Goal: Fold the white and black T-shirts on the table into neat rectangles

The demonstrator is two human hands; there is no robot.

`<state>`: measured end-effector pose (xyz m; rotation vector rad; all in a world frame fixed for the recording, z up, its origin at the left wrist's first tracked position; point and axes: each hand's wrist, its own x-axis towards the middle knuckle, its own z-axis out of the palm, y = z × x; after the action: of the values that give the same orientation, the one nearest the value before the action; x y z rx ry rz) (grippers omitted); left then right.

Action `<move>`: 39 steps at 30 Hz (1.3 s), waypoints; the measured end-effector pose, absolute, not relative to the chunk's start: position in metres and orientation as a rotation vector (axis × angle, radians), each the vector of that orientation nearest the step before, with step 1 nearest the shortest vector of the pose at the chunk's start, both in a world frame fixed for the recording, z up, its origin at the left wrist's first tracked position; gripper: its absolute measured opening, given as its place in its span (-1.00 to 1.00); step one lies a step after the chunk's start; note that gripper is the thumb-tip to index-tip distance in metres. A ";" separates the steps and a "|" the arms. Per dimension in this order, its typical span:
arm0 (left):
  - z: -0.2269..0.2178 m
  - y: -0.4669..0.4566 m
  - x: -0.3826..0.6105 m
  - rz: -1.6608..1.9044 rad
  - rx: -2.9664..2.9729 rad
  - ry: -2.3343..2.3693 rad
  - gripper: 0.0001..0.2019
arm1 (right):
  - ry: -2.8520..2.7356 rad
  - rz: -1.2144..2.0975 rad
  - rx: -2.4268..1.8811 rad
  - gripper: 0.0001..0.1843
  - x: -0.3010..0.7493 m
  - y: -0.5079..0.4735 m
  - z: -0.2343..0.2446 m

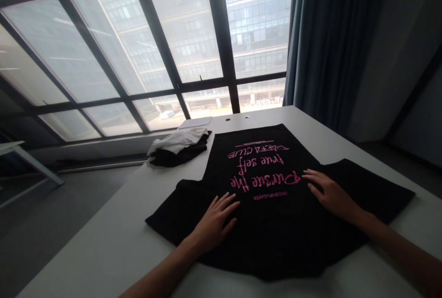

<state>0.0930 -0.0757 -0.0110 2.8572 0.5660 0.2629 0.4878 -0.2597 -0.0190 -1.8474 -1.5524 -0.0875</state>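
Note:
A black T-shirt point(276, 224) with pink lettering lies spread flat on the white table point(113, 238), print side up, its collar end toward me. My left hand point(216, 222) rests flat on the shirt near its left sleeve, fingers stretched out. My right hand point(328, 189) lies flat on the shirt right of the print, fingers spread. Neither hand holds anything.
A small pile of white and black folded clothes point(179, 146) sits at the table's far left. Two round cable holes point(228, 119) are near the far edge. Large windows point(155, 44) stand behind, a dark curtain point(328, 40) hangs at right, and another table's corner point(14, 147) shows at far left.

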 end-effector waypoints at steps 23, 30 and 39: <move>0.008 -0.087 0.084 0.084 2.921 0.306 -0.36 | -2.181 0.282 -1.713 -0.36 0.409 -0.263 -0.015; 0.015 -0.102 0.089 0.140 2.892 0.286 -0.34 | -2.101 0.234 -1.716 -0.38 0.412 -0.263 -0.017; 0.016 -0.118 0.096 0.035 2.833 0.020 -0.32 | -2.098 0.290 -1.786 -0.31 0.406 -0.264 -0.006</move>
<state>0.0955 -0.1178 0.0159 2.8325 0.0201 0.0346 0.4062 -0.2640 -0.0062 -1.7864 -2.0978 0.2896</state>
